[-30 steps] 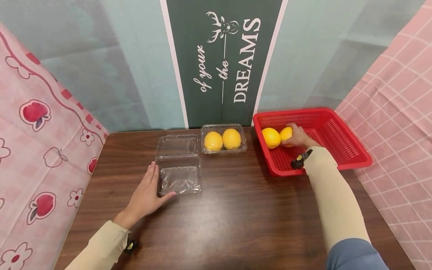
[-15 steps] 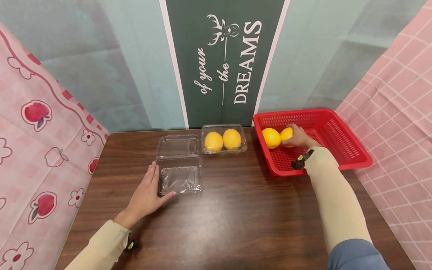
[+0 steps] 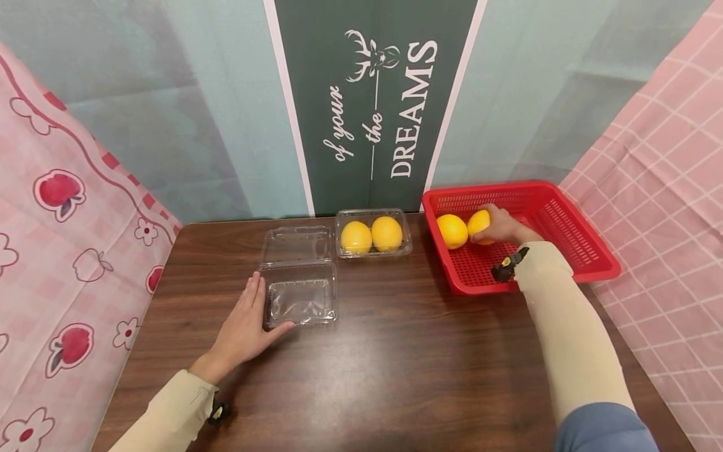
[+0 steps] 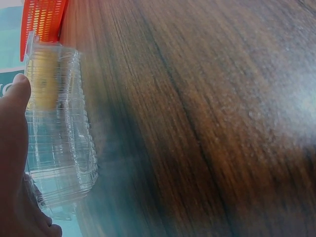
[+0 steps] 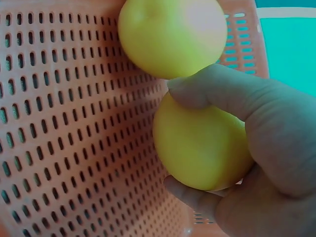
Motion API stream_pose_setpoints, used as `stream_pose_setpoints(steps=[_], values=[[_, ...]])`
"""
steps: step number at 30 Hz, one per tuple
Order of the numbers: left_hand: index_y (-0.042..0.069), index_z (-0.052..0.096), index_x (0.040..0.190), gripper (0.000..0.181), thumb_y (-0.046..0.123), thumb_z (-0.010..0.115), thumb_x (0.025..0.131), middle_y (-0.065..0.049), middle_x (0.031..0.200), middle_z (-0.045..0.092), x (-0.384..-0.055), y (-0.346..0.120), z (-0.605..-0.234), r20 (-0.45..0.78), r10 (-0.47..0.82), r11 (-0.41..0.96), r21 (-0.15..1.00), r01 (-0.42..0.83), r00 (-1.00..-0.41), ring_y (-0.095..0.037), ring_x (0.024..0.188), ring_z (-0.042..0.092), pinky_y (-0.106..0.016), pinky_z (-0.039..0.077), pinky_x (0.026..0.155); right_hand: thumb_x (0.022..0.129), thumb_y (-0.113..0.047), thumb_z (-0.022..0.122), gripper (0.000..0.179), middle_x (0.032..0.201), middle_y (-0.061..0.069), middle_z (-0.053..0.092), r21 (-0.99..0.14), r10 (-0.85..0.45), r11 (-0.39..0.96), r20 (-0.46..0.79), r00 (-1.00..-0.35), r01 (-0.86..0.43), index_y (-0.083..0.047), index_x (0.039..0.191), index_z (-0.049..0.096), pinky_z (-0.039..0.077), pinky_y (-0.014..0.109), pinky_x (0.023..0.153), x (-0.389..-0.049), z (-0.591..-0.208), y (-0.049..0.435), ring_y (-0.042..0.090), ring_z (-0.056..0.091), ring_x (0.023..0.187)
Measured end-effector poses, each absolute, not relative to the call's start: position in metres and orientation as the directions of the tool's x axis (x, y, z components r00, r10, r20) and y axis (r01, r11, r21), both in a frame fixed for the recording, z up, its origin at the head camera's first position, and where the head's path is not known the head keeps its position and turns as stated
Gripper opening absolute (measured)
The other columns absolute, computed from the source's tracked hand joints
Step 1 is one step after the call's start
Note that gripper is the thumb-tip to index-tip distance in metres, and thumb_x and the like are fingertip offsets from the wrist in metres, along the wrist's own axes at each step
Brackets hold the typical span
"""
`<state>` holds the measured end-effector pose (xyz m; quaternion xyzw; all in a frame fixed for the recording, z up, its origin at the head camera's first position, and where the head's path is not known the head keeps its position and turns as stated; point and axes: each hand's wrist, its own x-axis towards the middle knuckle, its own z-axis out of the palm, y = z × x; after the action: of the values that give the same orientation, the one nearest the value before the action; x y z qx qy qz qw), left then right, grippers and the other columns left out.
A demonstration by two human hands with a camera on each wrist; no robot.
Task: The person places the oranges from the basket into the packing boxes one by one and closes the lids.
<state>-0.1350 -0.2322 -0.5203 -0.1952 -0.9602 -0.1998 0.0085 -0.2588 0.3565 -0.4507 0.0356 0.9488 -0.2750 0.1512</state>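
My right hand (image 3: 503,226) reaches into the red plastic basket (image 3: 593,276) and grips an orange (image 3: 479,225). In the right wrist view the thumb lies over the top of this orange (image 5: 200,143) and a finger curls under it. A second orange (image 3: 452,231) sits beside it against the basket's left side. On the left, my left hand (image 3: 243,326) rests with straight fingers along the side of a clear plastic clamshell box (image 3: 299,301), thumb at its front edge. The box lies unfolded, its lid (image 3: 298,243) toward the back, with nothing inside.
Another clear clamshell box (image 3: 374,253), closed, holds two oranges (image 3: 386,234) at the table's back edge, between the unfolded box and the basket. The brown wooden table (image 3: 361,376) meets a hanging cloth (image 3: 226,125) behind. Pink cloths (image 3: 62,251) hang at both sides.
The right hand and forearm have shifted slightly to the right, with the fingers still on the same orange. The left hand stays in place at the box.
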Motion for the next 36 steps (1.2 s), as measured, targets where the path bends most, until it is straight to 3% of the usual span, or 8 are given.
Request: stream_pose_setpoints(steps=[20, 28, 36], values=[[-0.016, 0.018, 0.154, 0.117, 0.063, 0.071, 0.086, -0.031, 0.164, 0.012, -0.118, -0.228, -0.533, 0.118, 0.357, 0.848, 0.376, 0.375, -0.926, -0.046, 0.152, 0.016, -0.057, 0.023, 0.121, 0.083, -0.011, 0.080, 0.088, 0.133, 0.032, 0.036, -0.506, -0.119, 0.863, -0.209, -0.971, 0.003, 0.004, 0.150, 0.026, 0.043, 0.063, 0.098, -0.246, -0.412, 0.346, 0.047, 0.033, 0.119], [-0.016, 0.018, 0.155, 0.117, 0.063, 0.071, 0.087, -0.031, 0.165, 0.011, -0.117, -0.230, -0.534, 0.120, 0.363, 0.845, 0.376, 0.381, -0.924, -0.046, 0.152, 0.015, -0.057, 0.023, 0.121, 0.082, -0.012, 0.082, 0.088, 0.130, 0.033, 0.041, -0.470, -0.165, 0.879, -0.152, -0.975, -0.076, 0.008, 0.149, 0.028, 0.044, 0.060, 0.093, -0.243, -0.393, 0.338, 0.046, 0.041, 0.112], [-0.016, 0.016, 0.155, 0.116, 0.062, 0.071, 0.087, -0.031, 0.165, 0.010, -0.115, -0.232, -0.532, 0.106, 0.368, 0.841, 0.385, 0.380, -0.924, -0.046, 0.152, 0.014, -0.057, 0.022, 0.121, 0.080, -0.009, 0.080, 0.089, 0.135, 0.033, 0.038, -0.469, -0.200, 0.875, -0.119, -0.973, -0.122, 0.005, 0.152, 0.029, 0.043, 0.060, 0.094, -0.238, -0.377, 0.323, 0.045, 0.040, 0.114]])
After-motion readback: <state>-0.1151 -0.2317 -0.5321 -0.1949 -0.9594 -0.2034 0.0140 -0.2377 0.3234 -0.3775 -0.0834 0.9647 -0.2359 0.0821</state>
